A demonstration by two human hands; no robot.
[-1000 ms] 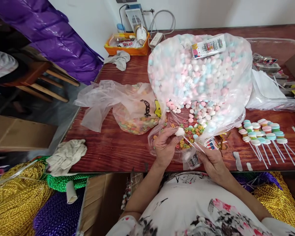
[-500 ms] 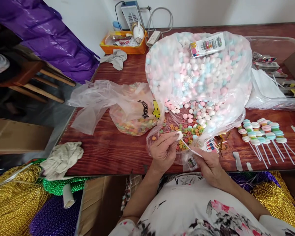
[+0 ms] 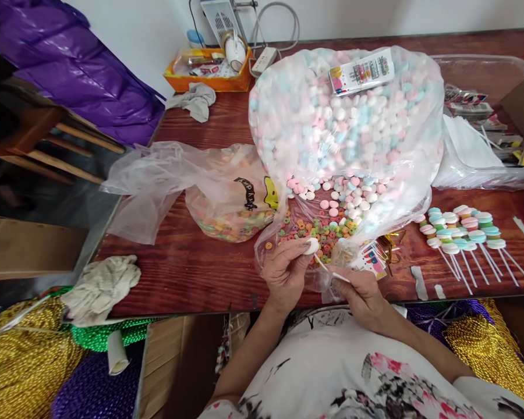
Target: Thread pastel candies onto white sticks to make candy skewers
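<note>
My left hand (image 3: 284,271) pinches a white round candy (image 3: 311,245) at the near table edge. My right hand (image 3: 361,295) grips a thin white stick (image 3: 326,269) whose tip points into that candy. Both hands sit over the mouth of a big clear bag (image 3: 344,116) full of pink, blue and white candies. Small coloured ring candies (image 3: 321,228) lie loose on the bag's plastic just beyond my fingers. A row of finished candy sticks (image 3: 463,235) lies on the table to the right of my right hand.
A second clear bag of coloured rings (image 3: 227,203) lies to the left on the red wooden table (image 3: 201,267). An orange tray (image 3: 209,73) and a grey cloth (image 3: 194,100) are at the back. Gold, green and purple bead strands (image 3: 30,355) lie below the table edge.
The view has shifted slightly, so everything sits further left and up. My hands have drawn closer together, the stick going into the white candy.
</note>
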